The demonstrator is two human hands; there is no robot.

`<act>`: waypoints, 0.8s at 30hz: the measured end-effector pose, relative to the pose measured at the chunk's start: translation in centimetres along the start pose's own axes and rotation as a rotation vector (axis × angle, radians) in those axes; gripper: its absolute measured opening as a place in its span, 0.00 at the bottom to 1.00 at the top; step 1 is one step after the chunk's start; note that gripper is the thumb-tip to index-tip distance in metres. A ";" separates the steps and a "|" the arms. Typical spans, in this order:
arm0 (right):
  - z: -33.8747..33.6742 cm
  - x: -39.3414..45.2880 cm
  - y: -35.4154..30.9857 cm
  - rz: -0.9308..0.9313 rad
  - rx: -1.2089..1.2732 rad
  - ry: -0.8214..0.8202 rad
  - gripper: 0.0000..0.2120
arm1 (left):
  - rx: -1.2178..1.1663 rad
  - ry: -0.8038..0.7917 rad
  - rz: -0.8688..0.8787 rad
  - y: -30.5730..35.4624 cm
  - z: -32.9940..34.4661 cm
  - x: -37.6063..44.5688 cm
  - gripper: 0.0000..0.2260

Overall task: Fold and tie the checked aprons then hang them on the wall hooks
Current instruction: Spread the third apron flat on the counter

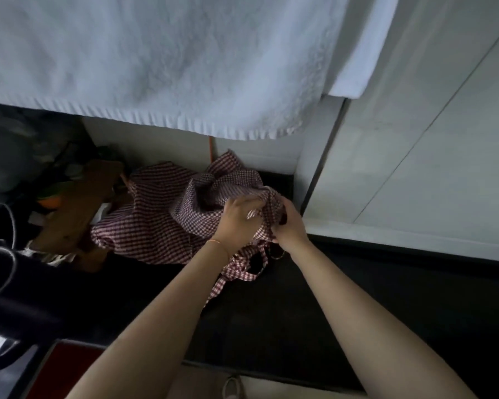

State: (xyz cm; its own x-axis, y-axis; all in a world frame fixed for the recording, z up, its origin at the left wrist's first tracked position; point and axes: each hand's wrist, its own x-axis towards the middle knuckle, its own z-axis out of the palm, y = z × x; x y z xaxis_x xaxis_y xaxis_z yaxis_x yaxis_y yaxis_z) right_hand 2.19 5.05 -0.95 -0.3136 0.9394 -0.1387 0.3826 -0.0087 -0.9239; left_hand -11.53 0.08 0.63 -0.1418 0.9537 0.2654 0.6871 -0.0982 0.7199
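Head view looks down at two bare arms reaching forward. On the left hand (238,217) the fingers (254,203) are curled into a bunch of red and white checked apron (167,214) and grip the cloth. The right hand (290,226) is just beside it, and its fingers are bent round the same bunch from the other side, pinching the cloth. The two hands are close together, with the gathered cloth between them. A thin gold bracelet (217,243) sits on the left wrist.

The checked apron lies in a crumpled heap on a dark table (357,283), spread out to the left of the hands. Its checked straps (242,272) hang down in loops below the hands and rest on the table.

A big white towel (156,67) hangs above the heap and fills the top of the view. A white wall (429,139) stands on the right. To the left of the apron is a brown wooden board (75,211), tilted, with something orange (49,201) near it. A grey cable (7,254) curves at the far left edge. A red patch (67,370) shows at the bottom left.
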 end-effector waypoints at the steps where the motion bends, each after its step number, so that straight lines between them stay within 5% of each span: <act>1: -0.4 0.4 -0.5 -0.057 -0.064 0.044 0.24 | -0.090 0.055 0.074 0.6 -0.2 0.5 0.14; 6: -3.2 0.8 -2.0 0.008 -0.423 0.065 0.12 | -0.252 0.031 -0.003 2.9 -1.2 1.5 0.09; 8: -4.2 0.2 -2.6 0.008 -0.363 0.081 0.09 | -0.230 0.029 -0.121 3.0 -0.8 1.4 0.08; 11: -6.9 -0.9 -3.3 -0.007 -0.323 0.140 0.09 | -0.142 -0.072 -0.318 3.5 0.3 1.4 0.22; 14: -10.9 -2.3 -3.7 -0.036 -0.331 0.268 0.12 | 0.031 -0.233 -0.291 6.3 1.7 1.5 0.05; 17: -16.1 -3.7 -3.7 -0.012 -0.328 0.337 0.13 | 0.094 -0.202 -0.171 10.2 4.6 1.8 0.10; 22: -29.6 -8.1 -0.6 0.097 -0.581 0.133 0.11 | 0.091 -0.053 -0.231 19.0 11.5 0.9 0.08; 24: -34.2 -8.5 2.2 0.162 -0.593 0.266 0.10 | 0.113 -0.078 -0.258 20.7 13.8 0.1 0.09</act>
State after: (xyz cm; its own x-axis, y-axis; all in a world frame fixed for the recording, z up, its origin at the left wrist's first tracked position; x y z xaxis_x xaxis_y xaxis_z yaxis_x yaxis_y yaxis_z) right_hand 35.45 8.76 10.38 -0.0156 0.9952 -0.0963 0.8433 -0.0387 -0.5361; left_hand 12.55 2.07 6.70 -0.2701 0.9624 0.0294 0.7112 0.1788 0.6799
